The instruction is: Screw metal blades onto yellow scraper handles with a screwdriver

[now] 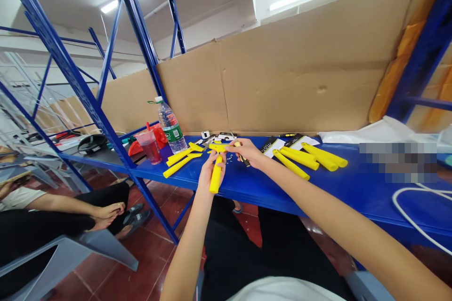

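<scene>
- Yellow handle (214,182): bright, smooth and round-bodied, its near end toward the wearer, above the front part of the blue tabletop (332,193); a wider head sits crosswise at the far end. Fingers cover its middle, and the head's detail is too small to read.
- Far left: a seated co-worker (84,209), cut off by the edge, hands together near one foot.
- Cup (150,146) with red liquid, and just beside it a bottle (172,127) with a green label, its print unreadable.
- Yellow pieces (179,166) lying near the bottle, partly overlapping.
- Left hand (206,171): wrapped around the handle's body.
- Small pale bits (229,157) between the hands, too tiny to identify.
- Right hand (250,151): gripping a screwdriver (244,161), fingertips at the handle's head; whether they press on it I cannot tell.
- Cards (272,146), partly covered by more yellow tubes (299,156).
- White plastic (353,136) against the cardboard (282,75).
- Far right: a pixelated patch hiding what lies there, and a white cable (398,204) cut off by the edge.
</scene>
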Demonstrator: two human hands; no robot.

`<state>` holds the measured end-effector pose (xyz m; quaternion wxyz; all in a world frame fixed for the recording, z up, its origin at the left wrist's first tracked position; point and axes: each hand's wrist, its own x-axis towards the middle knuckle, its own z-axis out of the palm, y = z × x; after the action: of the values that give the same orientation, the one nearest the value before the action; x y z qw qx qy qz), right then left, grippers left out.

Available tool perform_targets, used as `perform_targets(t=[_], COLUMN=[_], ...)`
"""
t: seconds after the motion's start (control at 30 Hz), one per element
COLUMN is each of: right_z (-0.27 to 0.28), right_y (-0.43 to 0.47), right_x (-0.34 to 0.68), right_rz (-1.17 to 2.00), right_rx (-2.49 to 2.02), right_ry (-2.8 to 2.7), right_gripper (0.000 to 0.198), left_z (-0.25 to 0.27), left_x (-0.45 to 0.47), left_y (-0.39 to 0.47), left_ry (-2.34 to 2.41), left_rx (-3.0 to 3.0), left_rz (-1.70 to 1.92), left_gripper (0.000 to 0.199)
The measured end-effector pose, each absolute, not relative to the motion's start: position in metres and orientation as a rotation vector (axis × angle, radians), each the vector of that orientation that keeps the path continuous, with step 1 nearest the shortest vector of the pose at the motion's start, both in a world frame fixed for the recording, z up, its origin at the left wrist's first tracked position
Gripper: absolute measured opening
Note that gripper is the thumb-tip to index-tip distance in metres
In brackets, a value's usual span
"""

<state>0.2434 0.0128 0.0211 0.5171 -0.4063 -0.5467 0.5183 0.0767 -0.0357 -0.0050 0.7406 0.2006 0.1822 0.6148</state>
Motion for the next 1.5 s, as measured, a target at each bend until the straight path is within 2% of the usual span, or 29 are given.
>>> perform_targets(t=[0.2, 0.43, 0.63, 0.77, 0.87, 0.97, 1.13, 1.27, 1.5], right_z=[0.017, 0.019, 0.019, 0.017, 0.018, 0.022, 0.038, 0.047, 0.045], right_y=[0.019, 0.039, 0.036, 0.041, 0.044, 0.044, 0.034, 0.019, 0.006], right_x=[0.241, 0.255, 0.261, 0.259, 0.26, 0.263, 0.274, 0.278, 0.27], right_rz=[1.238, 1.234, 1.269, 1.213, 1.136, 1.015, 0.649, 0.319, 0.267], right_rx=[-0.983, -0.958, -0.952, -0.982, -0.955, -0.897, -0.795, -0.717, -0.735], right_ry=[-1.189, -0.991, -1.052, -1.076, -1.136, -1.187, -1.155, -1.232, -1.381], right_gripper=[0.049, 0.026, 0.03, 0.023, 0.022, 0.022, 0.051, 0.048, 0.05], left_z=[-0.004, -0.008, -0.012, -0.012, -0.012, -0.012, -0.011, -0.009, -0.007], left_x=[0.074, 0.07, 0.071, 0.071, 0.071, 0.071, 0.072, 0.073, 0.074], left_y=[-0.034, -0.031, -0.026, -0.026, -0.027, -0.029, -0.03, -0.032, -0.034], left_ry=[0.37, 0.348, 0.384, 0.344, 0.322, 0.343, 0.372, 0.38, 0.37], left_rx=[0.378, 0.421, 0.504, 0.451, 0.42, 0.454, 0.497, 0.503, 0.474], left_rz=[1.404, 1.436, 1.456, 1.447, 1.444, 1.452, 1.482, 1.488, 1.48], left_gripper=[0.033, 0.039, 0.05, 0.045, 0.039, 0.043, 0.047, 0.045, 0.044])
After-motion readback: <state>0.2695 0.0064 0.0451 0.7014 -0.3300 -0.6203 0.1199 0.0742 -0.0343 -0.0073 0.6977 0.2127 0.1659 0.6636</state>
